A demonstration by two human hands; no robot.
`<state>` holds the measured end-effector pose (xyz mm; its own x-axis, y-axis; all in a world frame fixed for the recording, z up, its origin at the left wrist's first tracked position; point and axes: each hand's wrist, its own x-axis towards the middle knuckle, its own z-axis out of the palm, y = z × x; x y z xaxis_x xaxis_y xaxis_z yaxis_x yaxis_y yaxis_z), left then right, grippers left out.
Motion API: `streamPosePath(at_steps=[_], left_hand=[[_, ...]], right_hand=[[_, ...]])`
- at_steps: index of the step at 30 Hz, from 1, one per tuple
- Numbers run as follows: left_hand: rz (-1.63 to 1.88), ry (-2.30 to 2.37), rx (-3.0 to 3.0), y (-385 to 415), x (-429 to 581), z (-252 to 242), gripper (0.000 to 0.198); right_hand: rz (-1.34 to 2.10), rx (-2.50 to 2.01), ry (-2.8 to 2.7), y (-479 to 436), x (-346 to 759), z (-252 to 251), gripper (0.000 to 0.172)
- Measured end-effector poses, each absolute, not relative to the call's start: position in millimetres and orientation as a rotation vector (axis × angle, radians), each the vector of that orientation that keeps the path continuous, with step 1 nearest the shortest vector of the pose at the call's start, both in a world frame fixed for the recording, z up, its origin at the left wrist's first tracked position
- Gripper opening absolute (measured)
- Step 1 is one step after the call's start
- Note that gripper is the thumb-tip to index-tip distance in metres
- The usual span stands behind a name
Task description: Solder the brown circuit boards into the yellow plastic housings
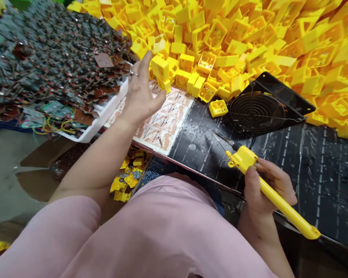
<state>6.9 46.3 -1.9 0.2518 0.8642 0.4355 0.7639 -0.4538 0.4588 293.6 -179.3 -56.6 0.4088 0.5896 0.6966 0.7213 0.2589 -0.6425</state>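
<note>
My right hand (265, 185) is closed around the yellow handle of a soldering iron (281, 200). The iron's metal tip and a thin feed tube point left, just above the black mat. Over the patterned circuit board sheet (165, 127), my left hand (142, 94) is open, with fingers stretched and thumb apart. Right by its thumb and fingers is a yellow plastic housing (160, 68) at the edge of the heap; I cannot tell whether they touch. A single yellow housing (218, 108) lies on the mat beside the fan.
A large heap of yellow housings (220, 34) covers the back of the bench. Circuit boards with wires (60, 58) are piled at the left, behind a white tray edge (104, 116). A black fan (258, 108) leans on the black mat (307, 166). Below the bench are more yellow parts (123, 189).
</note>
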Motion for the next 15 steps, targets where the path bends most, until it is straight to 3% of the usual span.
streamPosePath(at_steps=[4, 10, 13, 15], left_hand=[[0.966, 1.623, 2.366, 112, 23, -48, 0.095], [0.449, 1.549, 2.631, 96, 29, -18, 0.076], [0.066, 1.268, 2.871, 54, 33, 12, 0.073], [-0.248, 0.944, 3.004, 22, 35, 23, 0.074]], right_hand=[[-0.137, -1.363, -1.248, -172, 295, -54, 0.029], [-0.108, -1.351, -1.246, -166, 300, -56, 0.030], [-0.133, -1.350, -1.186, -168, 297, -49, 0.033], [-0.140, -1.365, -1.180, -172, 291, -40, 0.045]])
